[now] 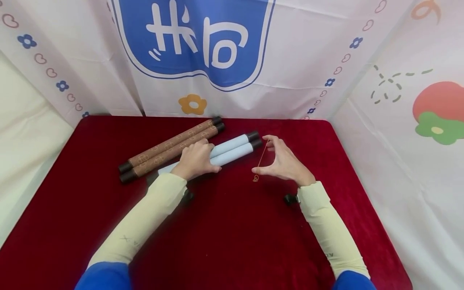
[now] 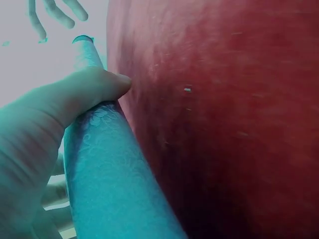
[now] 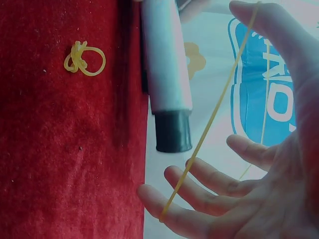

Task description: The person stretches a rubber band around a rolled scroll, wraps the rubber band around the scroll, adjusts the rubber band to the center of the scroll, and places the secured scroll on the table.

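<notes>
My left hand grips a light blue scroll, a pair of parallel rolls with black end caps. In the left wrist view the thumb lies across the patterned blue roll, with the fingers behind it. Off the scroll's right end, my right hand is spread wide in a C shape. A thin yellow rubber band is stretched between its thumb and fingers, apart from the scroll's black cap. A small bunch of yellow rubber bands lies on the red cloth, near the right thumb in the head view.
A brown flower-patterned scroll with black ends lies diagonally behind the blue one. Red velvet cloth covers the table. White printed curtains stand along the back and sides.
</notes>
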Demonstrator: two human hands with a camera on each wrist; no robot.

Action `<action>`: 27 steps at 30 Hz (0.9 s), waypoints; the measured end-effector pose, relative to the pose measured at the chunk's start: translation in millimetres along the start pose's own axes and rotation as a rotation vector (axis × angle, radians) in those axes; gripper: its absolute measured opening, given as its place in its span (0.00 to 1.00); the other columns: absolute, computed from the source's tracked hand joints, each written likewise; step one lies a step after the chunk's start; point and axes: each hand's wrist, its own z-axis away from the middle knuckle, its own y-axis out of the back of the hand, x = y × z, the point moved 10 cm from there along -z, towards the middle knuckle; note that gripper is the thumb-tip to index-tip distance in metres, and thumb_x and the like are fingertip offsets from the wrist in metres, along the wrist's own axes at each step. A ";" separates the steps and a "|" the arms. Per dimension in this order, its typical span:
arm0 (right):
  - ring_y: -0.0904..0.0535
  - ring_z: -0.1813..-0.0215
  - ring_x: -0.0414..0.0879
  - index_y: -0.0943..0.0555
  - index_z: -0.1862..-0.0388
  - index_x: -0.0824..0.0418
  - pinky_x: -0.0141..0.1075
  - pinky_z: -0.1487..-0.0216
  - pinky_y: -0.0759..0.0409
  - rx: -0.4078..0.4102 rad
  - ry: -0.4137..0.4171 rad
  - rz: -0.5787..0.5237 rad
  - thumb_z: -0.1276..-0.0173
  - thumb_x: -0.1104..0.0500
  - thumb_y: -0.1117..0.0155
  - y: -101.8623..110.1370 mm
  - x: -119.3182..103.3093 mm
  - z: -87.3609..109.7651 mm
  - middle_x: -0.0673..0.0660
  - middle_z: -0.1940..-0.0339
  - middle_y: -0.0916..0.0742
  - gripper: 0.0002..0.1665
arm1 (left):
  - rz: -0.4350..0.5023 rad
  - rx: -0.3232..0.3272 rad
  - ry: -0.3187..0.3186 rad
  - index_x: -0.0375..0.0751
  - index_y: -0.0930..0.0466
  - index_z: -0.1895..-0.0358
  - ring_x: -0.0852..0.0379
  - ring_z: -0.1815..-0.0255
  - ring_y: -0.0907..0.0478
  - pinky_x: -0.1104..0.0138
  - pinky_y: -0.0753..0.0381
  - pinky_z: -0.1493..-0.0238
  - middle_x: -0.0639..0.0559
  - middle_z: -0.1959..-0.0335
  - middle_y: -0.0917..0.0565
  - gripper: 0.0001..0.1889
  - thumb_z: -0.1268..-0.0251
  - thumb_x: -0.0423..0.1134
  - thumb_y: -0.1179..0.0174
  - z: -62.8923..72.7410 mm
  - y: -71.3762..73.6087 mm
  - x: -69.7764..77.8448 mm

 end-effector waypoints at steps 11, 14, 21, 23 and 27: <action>0.24 0.27 0.63 0.41 0.19 0.49 0.62 0.29 0.24 -0.022 0.038 -0.103 0.49 0.40 0.14 -5.9 -0.5 -2.8 0.59 0.31 0.24 0.64 | 0.017 0.044 -0.052 0.44 0.14 0.42 0.46 0.63 0.15 0.50 0.18 0.70 0.48 0.53 0.17 0.39 0.55 0.64 0.21 39.0 12.5 5.5; 0.23 0.28 0.61 0.40 0.20 0.48 0.60 0.28 0.24 -0.032 0.061 -0.129 0.48 0.42 0.13 -9.0 -3.3 -4.0 0.57 0.31 0.24 0.63 | 0.032 0.060 -0.082 0.43 0.14 0.41 0.48 0.63 0.16 0.52 0.18 0.72 0.48 0.54 0.16 0.40 0.56 0.64 0.20 47.3 16.7 11.5; 0.23 0.34 0.54 0.40 0.20 0.46 0.53 0.34 0.21 -0.058 0.095 -0.166 0.47 0.44 0.14 -16.0 -12.3 -6.9 0.54 0.36 0.22 0.61 | 0.039 0.068 -0.121 0.41 0.15 0.38 0.51 0.63 0.16 0.55 0.19 0.74 0.48 0.52 0.16 0.43 0.58 0.63 0.18 63.5 23.8 23.6; 0.22 0.38 0.53 0.39 0.21 0.45 0.50 0.38 0.19 -0.068 0.110 -0.185 0.46 0.46 0.14 -18.5 -16.1 -7.5 0.55 0.37 0.22 0.59 | 0.037 0.068 -0.131 0.41 0.15 0.38 0.52 0.63 0.17 0.57 0.20 0.75 0.49 0.52 0.16 0.43 0.59 0.63 0.18 66.8 24.5 25.5; 0.23 0.37 0.55 0.37 0.24 0.47 0.49 0.40 0.18 -0.087 0.140 -0.235 0.44 0.50 0.16 -23.0 -24.4 -7.9 0.58 0.35 0.22 0.53 | 0.040 0.079 -0.152 0.42 0.14 0.39 0.54 0.64 0.18 0.59 0.22 0.76 0.50 0.53 0.16 0.42 0.59 0.63 0.17 71.2 26.2 29.0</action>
